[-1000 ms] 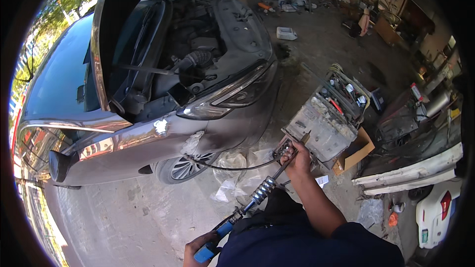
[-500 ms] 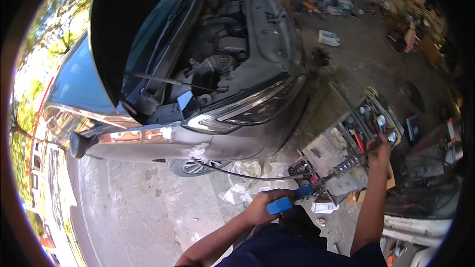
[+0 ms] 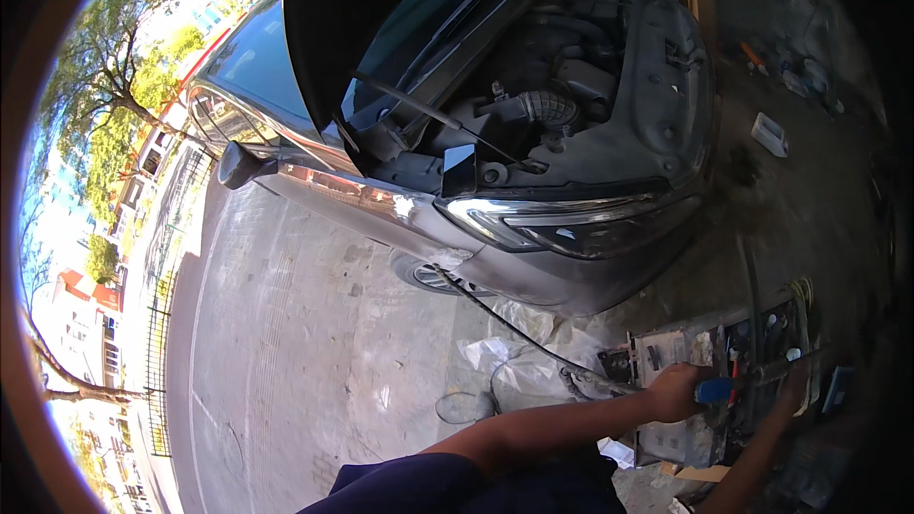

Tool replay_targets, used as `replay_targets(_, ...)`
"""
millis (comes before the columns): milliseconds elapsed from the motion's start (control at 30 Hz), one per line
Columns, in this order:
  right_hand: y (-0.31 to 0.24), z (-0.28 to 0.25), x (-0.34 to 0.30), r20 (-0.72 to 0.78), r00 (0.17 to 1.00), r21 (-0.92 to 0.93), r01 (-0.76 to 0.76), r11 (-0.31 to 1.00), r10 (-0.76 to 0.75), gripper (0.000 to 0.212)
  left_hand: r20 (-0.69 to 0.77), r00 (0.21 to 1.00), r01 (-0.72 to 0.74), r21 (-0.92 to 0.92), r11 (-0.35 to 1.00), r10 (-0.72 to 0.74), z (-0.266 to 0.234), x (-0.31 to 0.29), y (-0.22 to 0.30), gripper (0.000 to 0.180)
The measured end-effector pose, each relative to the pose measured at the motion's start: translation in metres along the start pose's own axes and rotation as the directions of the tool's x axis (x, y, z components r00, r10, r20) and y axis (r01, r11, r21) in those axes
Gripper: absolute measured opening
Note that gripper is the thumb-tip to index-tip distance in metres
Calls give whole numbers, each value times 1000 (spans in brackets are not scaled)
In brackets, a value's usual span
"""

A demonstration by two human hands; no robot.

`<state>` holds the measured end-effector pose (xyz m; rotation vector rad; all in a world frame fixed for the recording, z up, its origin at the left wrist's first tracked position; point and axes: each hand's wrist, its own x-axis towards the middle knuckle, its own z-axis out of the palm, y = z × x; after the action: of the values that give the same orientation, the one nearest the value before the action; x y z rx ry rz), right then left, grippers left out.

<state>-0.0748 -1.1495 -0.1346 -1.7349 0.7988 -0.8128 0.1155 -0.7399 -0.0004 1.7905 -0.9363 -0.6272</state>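
Note:
My left hand (image 3: 674,394) is closed round the blue handle of a long metal-shafted tool (image 3: 716,390), held above a grey box of tools. The shaft stretches right from my fist. My right hand (image 3: 788,394) is beside the shaft, dark and smeared, so its fingers cannot be made out. A black cable (image 3: 519,331) runs from near the car's front wheel arch toward my left hand; where it ends is hidden. The dark grey car (image 3: 562,271) stands ahead with its bonnet up and engine bay exposed. A pale scuffed patch (image 3: 451,255) marks its wing above the wheel.
Below my hands sits the grey toolbox (image 3: 662,443) with assorted tools. Crumpled plastic sheeting (image 3: 505,347) lies by the front wheel (image 3: 419,271). A white container (image 3: 769,135) lies on the floor at the far right. A prop rod (image 3: 409,103) crosses the engine bay.
My view has swung left, so the car appears farther right. My left hand has moved right with the blue-handled tool, over the toolbox. My right hand is lower in view and closer to my left.

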Motion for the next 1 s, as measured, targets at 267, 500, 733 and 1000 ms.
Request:
replay_targets(267,-164,145,-117,361,927,-888,374,268,-99,40,141,990,2,40,999,-8,-25,4,-3,70)
replay_targets(500,-21,98,-89,385,747,-817,549,175,-542,42,-158,958,-133,500,856,241,-172,-89,-74,81)
replay_targets(733,46,40,-69,468,754,-806,578,128,-460,47,-617,786,505,669,546,29,-409,-221,-177,98)
replay_targets(1000,36,71,-106,203,971,-954,225,197,-126,46,-562,824,452,732,510,76,-497,-213,-203,97)
